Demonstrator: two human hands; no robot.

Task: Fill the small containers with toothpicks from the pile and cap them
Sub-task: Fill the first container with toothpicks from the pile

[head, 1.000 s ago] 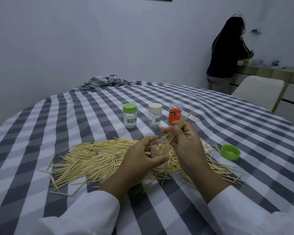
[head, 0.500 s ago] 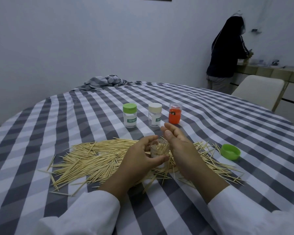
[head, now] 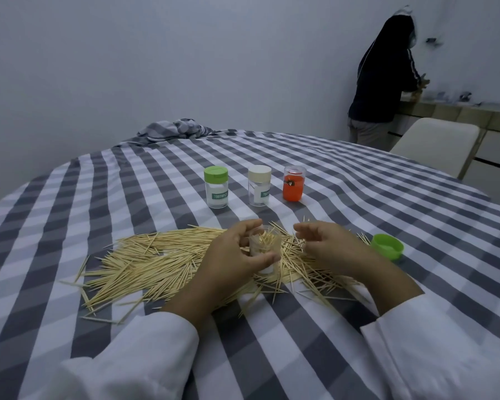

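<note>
Left hand point(head: 228, 255) gripping container point(head: 264, 249), toothpicks point(head: 156, 258)

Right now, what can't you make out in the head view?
- Fill level of the clear open container: the left hand wraps its near side.
- Whether the right hand pinches any toothpicks: its fingertips are too small and blurred to tell.
- Contents of the green-capped clear jar and cream-capped clear jar: too small, labels partly cover them.
- The far person's hands: blurred.
</note>
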